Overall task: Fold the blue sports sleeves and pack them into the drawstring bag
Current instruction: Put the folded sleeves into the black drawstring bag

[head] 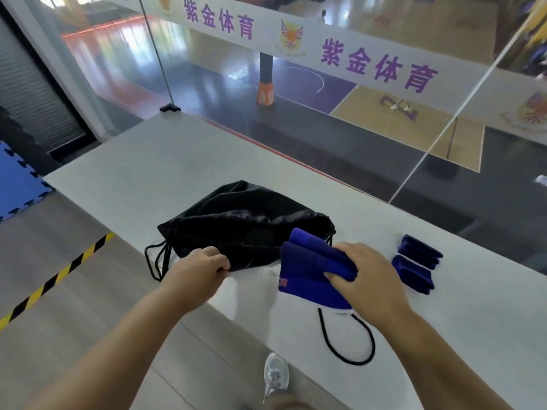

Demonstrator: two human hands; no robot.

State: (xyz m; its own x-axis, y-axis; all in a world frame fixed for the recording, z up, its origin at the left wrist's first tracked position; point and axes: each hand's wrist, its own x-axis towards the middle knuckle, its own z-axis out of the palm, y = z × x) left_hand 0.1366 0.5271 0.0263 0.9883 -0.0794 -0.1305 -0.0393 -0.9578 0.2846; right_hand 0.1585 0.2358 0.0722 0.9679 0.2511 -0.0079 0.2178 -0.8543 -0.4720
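A black drawstring bag [239,223] lies on the white table [165,161], its mouth facing right. My left hand [198,269] pinches the bag's near edge. My right hand [365,279] grips a folded blue sleeve [307,270], held just in front of the bag's mouth and touching it. Two more folded blue sleeves [416,263] lie side by side on the table to the right of my right hand. A loop of black cord [349,347] lies on the table below the held sleeve.
A glass wall [325,113] runs along the table's far edge, with a basketball court beyond. The table's near edge runs diagonally; below it are grey floor, yellow-black hazard tape [56,279], a blue foam mat [17,184] and my shoe [275,375].
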